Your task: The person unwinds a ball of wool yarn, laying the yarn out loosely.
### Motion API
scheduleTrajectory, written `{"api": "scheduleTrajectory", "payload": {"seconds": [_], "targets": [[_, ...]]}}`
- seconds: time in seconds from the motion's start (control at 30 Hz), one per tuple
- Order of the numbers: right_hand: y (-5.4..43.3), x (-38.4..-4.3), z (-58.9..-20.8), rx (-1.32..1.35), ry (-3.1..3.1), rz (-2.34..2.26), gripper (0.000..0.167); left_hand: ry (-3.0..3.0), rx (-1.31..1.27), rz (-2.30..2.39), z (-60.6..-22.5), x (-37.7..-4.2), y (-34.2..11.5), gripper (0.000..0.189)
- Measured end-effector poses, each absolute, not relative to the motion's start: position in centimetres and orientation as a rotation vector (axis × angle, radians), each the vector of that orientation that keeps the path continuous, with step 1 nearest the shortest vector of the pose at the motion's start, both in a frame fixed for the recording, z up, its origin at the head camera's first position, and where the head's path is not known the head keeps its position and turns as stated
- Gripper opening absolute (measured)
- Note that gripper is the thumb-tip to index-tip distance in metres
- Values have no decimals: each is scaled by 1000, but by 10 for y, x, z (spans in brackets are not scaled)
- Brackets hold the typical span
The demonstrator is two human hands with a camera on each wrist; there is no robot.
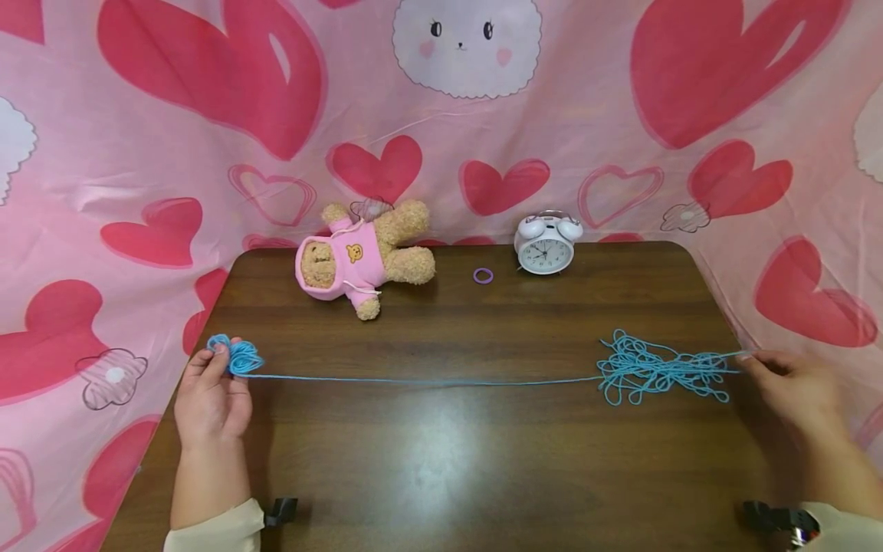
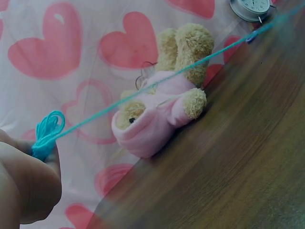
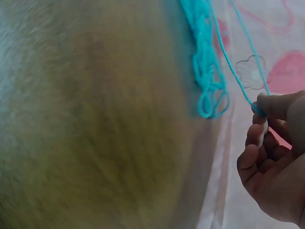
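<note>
A small looped bundle of blue yarn (image 1: pixel 243 358) is pinched in my left hand (image 1: pixel 212 399) over the table's left side. From it a single strand (image 1: pixel 414 381) runs nearly straight across to a loose, tangled pile of the same yarn (image 1: pixel 648 372) at the right. My right hand (image 1: pixel 793 387) is at the right edge of the table, pinching yarn that leads out of the pile. In the right wrist view, two strands (image 3: pixel 228 64) meet between the thumb and finger of that hand. The left wrist view shows the bundle's loops (image 2: pixel 49 129) standing out above the left hand.
A teddy bear in a pink hoodie (image 1: pixel 362 257) lies at the table's back left. Further right are a purple ring (image 1: pixel 483 276) and a white alarm clock (image 1: pixel 546 245). Heart-patterned pink cloth (image 1: pixel 441 115) hangs behind and around the brown table (image 1: pixel 428 475).
</note>
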State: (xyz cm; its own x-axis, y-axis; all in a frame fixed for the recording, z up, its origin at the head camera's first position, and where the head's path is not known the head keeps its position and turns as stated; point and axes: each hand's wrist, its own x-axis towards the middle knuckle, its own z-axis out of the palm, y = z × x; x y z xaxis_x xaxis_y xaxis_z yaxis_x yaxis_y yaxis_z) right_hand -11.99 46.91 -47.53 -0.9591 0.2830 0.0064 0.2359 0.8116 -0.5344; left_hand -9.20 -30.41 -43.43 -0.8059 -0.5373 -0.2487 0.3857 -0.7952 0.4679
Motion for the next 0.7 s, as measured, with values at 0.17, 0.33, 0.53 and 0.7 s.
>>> {"api": "scheduleTrajectory", "payload": {"seconds": [0.17,0.33,0.53,0.7], "targets": [[472,-124,-485,-332,-2976,782,45,-562,513,-2540,-436,-93,-303,14],[474,-126,-490,-273,-3033,771,45,-600,558,-2522,-435,-95,-304,16],[474,-124,-491,-277,-3037,844,45,-621,589,-2528,-434,-96,-304,16],[473,-125,-491,-288,-3046,816,40,-606,606,-2521,-435,-96,-302,16]]}}
